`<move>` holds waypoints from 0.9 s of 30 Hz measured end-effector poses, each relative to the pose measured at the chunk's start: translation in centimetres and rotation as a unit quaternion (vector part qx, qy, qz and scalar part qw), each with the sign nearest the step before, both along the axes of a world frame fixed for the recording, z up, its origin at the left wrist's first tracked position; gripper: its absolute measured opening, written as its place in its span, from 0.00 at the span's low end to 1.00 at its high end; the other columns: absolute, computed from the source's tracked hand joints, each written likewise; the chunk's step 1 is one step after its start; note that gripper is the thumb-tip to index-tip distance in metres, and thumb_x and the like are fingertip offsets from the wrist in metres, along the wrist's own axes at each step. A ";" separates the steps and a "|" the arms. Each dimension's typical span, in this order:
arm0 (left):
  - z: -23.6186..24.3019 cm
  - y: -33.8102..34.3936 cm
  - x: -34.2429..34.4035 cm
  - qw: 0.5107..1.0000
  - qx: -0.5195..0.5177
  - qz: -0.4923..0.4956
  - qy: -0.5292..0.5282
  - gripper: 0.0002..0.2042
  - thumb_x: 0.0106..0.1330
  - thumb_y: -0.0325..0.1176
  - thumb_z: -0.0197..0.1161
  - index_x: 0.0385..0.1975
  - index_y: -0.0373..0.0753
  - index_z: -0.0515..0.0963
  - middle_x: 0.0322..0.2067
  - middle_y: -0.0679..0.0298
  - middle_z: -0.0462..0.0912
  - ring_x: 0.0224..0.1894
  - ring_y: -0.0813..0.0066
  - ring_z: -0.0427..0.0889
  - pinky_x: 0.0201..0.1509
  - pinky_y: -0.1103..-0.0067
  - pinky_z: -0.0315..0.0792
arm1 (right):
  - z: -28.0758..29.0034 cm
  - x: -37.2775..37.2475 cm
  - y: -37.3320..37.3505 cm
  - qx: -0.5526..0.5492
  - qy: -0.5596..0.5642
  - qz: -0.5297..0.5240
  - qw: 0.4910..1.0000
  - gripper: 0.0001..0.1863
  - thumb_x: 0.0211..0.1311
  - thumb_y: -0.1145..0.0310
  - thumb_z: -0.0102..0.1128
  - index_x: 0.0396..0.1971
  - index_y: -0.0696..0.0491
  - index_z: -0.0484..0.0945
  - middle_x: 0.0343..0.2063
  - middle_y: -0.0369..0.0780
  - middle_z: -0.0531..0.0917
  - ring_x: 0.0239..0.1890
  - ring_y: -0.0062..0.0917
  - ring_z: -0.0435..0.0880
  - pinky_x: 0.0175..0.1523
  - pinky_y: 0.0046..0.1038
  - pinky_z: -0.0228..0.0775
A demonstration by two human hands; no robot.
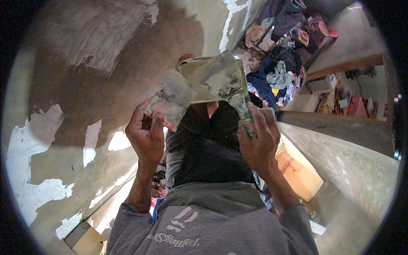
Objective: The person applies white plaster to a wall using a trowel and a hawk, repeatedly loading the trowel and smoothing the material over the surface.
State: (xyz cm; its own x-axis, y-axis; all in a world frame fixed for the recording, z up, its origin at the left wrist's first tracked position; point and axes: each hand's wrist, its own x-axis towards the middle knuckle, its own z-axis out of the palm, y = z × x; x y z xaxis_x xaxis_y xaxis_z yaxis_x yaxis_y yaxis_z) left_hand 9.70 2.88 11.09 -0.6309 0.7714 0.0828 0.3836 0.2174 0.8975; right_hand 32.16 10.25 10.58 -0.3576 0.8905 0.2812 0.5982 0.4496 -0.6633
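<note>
My left hand (144,138) pinches a flat putty scraper (173,97) by its reddish edge, thumb on top; its wide grey blade is smeared with putty. My right hand (262,136) is closed around the green, stained handle of a putty knife (217,76). That knife's broad blade, coated in grey and dark residue, points up and left. Both blades lie over a pale rectangular tub (212,102) in front of my torso, and they hide part of its inside. The blades are close together; whether they touch the tub, I cannot tell.
On the left stands a grey-brown wall (93,97) with white, peeled-looking patches. At the far right lies a heap of clothes (276,80). A wood-framed opening (350,95) with stored items is beyond it. An orange-tan panel (304,172) sits beside my right forearm.
</note>
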 end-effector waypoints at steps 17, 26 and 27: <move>0.3 3.6 2.5 0.981 0.046 -0.084 0.172 0.14 0.53 0.32 0.64 0.38 0.35 0.77 0.21 0.59 0.75 0.23 0.71 0.75 0.28 0.77 0.70 | 0.1 -0.1 -0.2 0.148 -0.132 0.087 0.976 0.26 0.46 0.77 0.58 0.50 0.52 0.72 0.34 0.43 0.72 0.34 0.35 0.76 0.37 0.33 0.72; -0.9 5.1 2.0 0.965 0.029 -0.081 0.248 0.14 0.50 0.27 0.64 0.37 0.34 0.77 0.22 0.58 0.75 0.23 0.67 0.76 0.28 0.75 0.70 | 1.7 0.6 -1.5 0.110 -0.114 0.087 0.984 0.27 0.43 0.78 0.59 0.50 0.53 0.71 0.35 0.43 0.72 0.33 0.34 0.75 0.35 0.32 0.71; -0.9 5.1 1.8 0.967 0.028 -0.075 0.242 0.13 0.50 0.27 0.64 0.37 0.34 0.77 0.22 0.58 0.75 0.24 0.67 0.77 0.29 0.75 0.70 | 1.7 0.9 -1.4 0.115 -0.116 0.086 0.983 0.28 0.42 0.78 0.58 0.50 0.54 0.70 0.36 0.44 0.71 0.33 0.34 0.74 0.35 0.32 0.70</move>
State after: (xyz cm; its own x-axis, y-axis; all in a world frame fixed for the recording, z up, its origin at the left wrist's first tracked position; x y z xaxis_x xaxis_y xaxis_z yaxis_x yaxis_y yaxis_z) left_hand 11.49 8.00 10.16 -0.3896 0.8370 0.3842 0.7847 0.0833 0.6142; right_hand 33.04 8.87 12.31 -0.5748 0.7340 0.3618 0.6237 0.6792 -0.3869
